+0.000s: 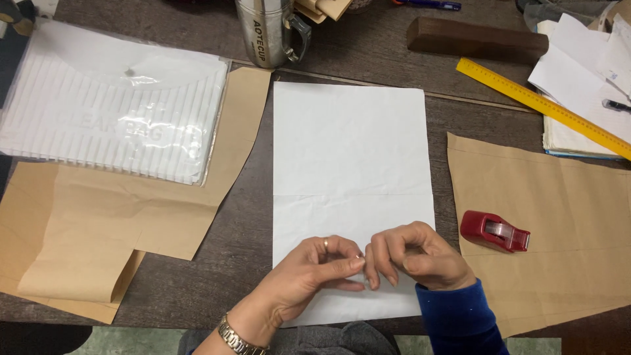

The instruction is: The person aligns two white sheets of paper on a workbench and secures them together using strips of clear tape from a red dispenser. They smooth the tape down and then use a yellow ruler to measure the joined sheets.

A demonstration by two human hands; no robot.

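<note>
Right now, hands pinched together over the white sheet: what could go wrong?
1. Both hands, left hand and right hand, rest on the white sheet; it is already creased and could wrinkle or slide.
2. Whatever the fingertips pinch is too small to see; it may drop or stick.
3. The red tape dispenser sits close by the right hand and could get knocked.

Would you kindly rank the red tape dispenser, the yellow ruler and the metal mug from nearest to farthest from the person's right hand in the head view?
From the right hand, on the white paper sheet:
1. Red tape dispenser, just to its right on brown paper.
2. Yellow ruler, up and to the right.
3. Metal mug, at the top edge, up and to the left.
</note>
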